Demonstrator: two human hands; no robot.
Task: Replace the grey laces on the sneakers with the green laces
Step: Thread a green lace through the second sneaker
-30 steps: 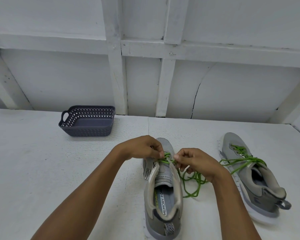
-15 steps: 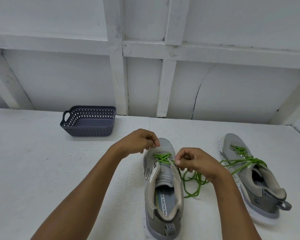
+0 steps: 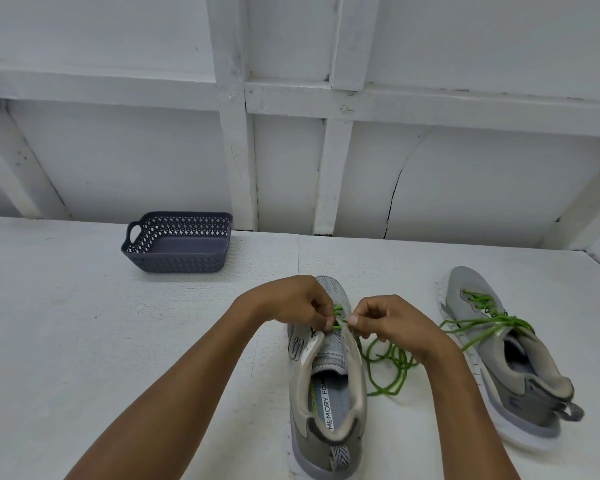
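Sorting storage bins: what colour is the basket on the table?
The basket is dark grey-blue with lattice walls; head view shows it.

Near sneaker (image 3: pixel 328 382) grey knit mesh, matt; basket (image 3: pixel 179 261) perforated plastic; table (image 3: pixel 84 341) rough white-painted; green lace (image 3: pixel 385 368) woven cord.

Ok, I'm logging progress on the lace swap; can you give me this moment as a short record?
left hand: pinches green lace over near sneaker
right hand: pinches the same lace
near sneaker: partly laced, spare lace lying on table
far sneaker: green-laced, ends loose
basket: back left of table
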